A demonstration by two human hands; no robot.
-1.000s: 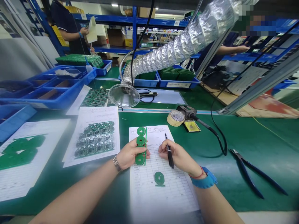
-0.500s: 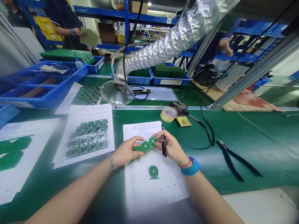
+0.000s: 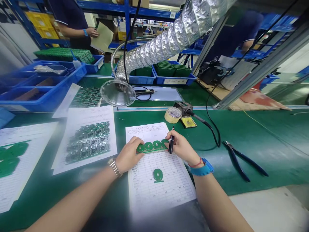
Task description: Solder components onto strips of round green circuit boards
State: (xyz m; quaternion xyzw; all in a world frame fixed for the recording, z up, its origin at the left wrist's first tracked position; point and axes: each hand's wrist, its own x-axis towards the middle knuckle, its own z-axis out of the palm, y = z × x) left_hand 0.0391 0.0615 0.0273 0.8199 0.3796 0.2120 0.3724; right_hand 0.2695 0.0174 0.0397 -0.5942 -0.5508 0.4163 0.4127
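A strip of round green circuit boards (image 3: 153,146) lies level over the upper part of a printed form (image 3: 164,167). My left hand (image 3: 130,154) pinches the strip's left end between thumb and fingers. At the right end, my right hand (image 3: 181,146) touches the strip with its fingertips and also holds a black pen (image 3: 171,144), which points down toward me. Below the strip, a single round green board (image 3: 158,175) rests on the form, with a narrow green piece at its lower edge.
Pliers (image 3: 235,158) lie at the right. A tape roll (image 3: 173,114) and a yellow sponge (image 3: 188,122) stand behind the form. Clear-bagged boards (image 3: 89,143) lie left, near blue trays (image 3: 43,106). A silver duct (image 3: 156,50) hangs overhead. A person (image 3: 70,22) holds paper at the back.
The board strip has gone from slanted to level, showing more round boards. My hands have moved apart at its ends. The person at the back has shifted right with the paper.
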